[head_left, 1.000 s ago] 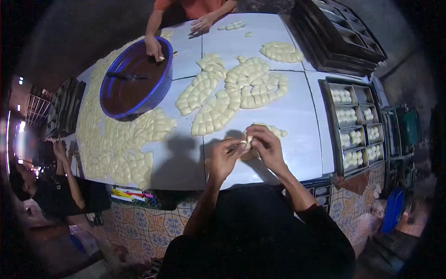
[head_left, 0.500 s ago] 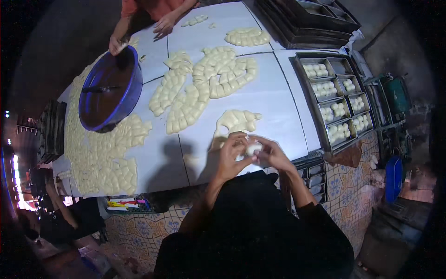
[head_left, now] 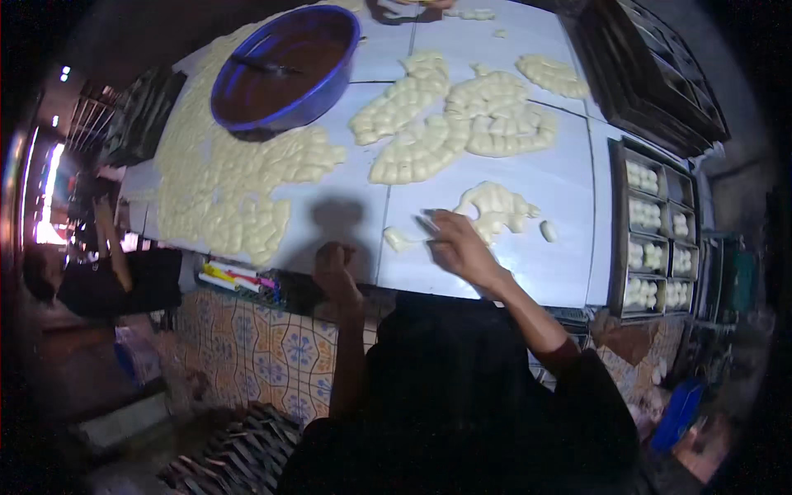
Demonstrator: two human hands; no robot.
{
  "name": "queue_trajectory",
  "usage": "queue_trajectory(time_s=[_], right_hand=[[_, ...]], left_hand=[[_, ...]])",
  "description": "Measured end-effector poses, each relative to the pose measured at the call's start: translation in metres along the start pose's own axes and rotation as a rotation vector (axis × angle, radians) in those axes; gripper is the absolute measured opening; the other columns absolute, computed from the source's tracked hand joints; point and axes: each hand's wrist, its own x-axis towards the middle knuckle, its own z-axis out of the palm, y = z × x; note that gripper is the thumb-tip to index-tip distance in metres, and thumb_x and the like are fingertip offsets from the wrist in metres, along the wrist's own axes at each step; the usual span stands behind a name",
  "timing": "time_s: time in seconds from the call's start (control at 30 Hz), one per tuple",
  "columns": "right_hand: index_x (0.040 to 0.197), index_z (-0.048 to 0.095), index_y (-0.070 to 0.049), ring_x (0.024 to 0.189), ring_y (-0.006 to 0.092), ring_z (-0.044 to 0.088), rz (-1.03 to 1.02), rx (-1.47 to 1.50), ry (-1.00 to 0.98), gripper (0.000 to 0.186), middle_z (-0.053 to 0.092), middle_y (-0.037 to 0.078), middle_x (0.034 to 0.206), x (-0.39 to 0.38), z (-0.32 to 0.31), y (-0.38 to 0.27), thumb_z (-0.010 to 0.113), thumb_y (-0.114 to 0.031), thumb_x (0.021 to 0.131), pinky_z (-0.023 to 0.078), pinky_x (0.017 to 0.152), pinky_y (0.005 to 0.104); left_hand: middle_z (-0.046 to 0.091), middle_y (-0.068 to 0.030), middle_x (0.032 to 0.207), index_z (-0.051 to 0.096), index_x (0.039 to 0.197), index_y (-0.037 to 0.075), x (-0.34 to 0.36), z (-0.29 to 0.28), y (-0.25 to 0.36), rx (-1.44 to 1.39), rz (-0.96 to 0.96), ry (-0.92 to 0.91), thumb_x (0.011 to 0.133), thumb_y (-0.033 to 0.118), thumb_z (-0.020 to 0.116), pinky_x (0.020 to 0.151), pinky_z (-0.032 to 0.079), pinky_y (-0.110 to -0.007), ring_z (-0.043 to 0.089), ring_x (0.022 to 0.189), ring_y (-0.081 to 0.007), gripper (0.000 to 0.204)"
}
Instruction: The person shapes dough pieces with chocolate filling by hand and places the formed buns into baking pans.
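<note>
My left hand (head_left: 337, 268) is at the table's front edge, in shadow, with fingers curled; whatever they hold is hidden. My right hand (head_left: 454, 239) reaches over the white tiled table (head_left: 429, 276), slightly blurred, fingers apart, beside a small dough piece (head_left: 396, 239) on its left. Just behind it lies an irregular patch of pale dough (head_left: 499, 206), with a short dough piece (head_left: 548, 231) to the right. Farther back are several flattened sheets of portioned dough (head_left: 417, 153), and a wide sheet (head_left: 210, 206) covers the left part.
A blue basin (head_left: 322, 99) of brown paste stands back left. A divided tray of dough balls (head_left: 643, 214) and stacked dark trays (head_left: 635, 66) line the right; more trays (head_left: 144, 115) are far left. A co-worker (head_left: 115, 276) is left; another's hand (head_left: 412, 8) shows at the top.
My hands, earlier together around a small white dough piece, have parted: the left moved left, the right now spreads over the dough. The view has shifted, leaving only a hand of the opposite co-worker visible.
</note>
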Motion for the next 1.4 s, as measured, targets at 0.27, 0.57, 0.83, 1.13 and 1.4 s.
queue_trajectory(time_s=[0.27, 0.57, 0.83, 1.13, 1.4], right_hand=[[0.097, 0.065, 0.0, 0.113, 0.0325, 0.051, -0.194, 0.194, -0.581, 0.023, 0.058, 0.016, 0.109, 0.031, 0.12, -0.048, 0.067, -0.008, 0.076, 0.042, 0.093, 0.0419], [0.114, 0.061, -0.001, 0.095, 0.0174, 0.054, 0.049, 0.69, -0.064, 0.034, 0.054, 0.01, 0.108, 0.08, 0.048, -0.09, 0.066, -0.002, 0.08, 0.045, 0.074, 0.0255], [0.108, 0.063, -0.003, 0.094, 0.0213, 0.052, 0.025, 0.471, 0.091, 0.046, 0.042, 0.011, 0.116, 0.097, -0.002, -0.056, 0.045, -0.044, 0.094, 0.043, 0.081, 0.0324], [0.148, 0.012, -0.012, 0.127, 0.0207, 0.031, 0.39, 0.952, -0.351, 0.102, 0.025, 0.009, 0.144, 0.101, -0.009, 0.016, 0.07, -0.052, 0.074, 0.035, 0.098, 0.0356], [0.148, 0.006, -0.02, 0.113, 0.0189, 0.043, 0.168, 0.97, 0.232, 0.096, 0.033, 0.008, 0.138, 0.122, 0.002, 0.011, 0.063, -0.055, 0.08, 0.045, 0.085, 0.0331]], left_hand=[[0.059, -0.0097, 0.085, 0.058, 0.089, -0.003, -0.018, -0.048, -0.015, 0.274, 0.481, 0.039, 0.088, 0.01, 0.049, 0.077, 0.05, -0.032, 0.058, 0.08, -0.0169, 0.015], [0.061, -0.0115, 0.105, 0.059, 0.11, -0.002, -0.019, -0.006, 0.047, 0.202, 0.365, -0.119, 0.086, 0.007, 0.056, 0.084, 0.046, -0.029, 0.058, 0.094, -0.0178, 0.026], [0.064, -0.0066, 0.098, 0.064, 0.099, 0.001, -0.015, 0.069, 0.054, 0.099, 0.201, -0.355, 0.086, 0.005, 0.059, 0.075, 0.046, -0.025, 0.058, 0.086, -0.0096, 0.015], [0.044, -0.019, 0.128, 0.034, 0.134, -0.002, 0.054, 0.119, 0.08, -1.201, -0.604, -1.102, 0.057, 0.085, 0.055, 0.097, 0.037, -0.044, 0.042, 0.118, -0.0303, 0.118], [0.064, -0.0176, 0.091, 0.05, 0.118, -0.006, 0.338, 0.161, 0.116, 1.064, 0.274, -0.352, 0.089, 0.067, 0.023, 0.091, 0.041, -0.039, 0.06, 0.098, -0.0265, 0.083]])
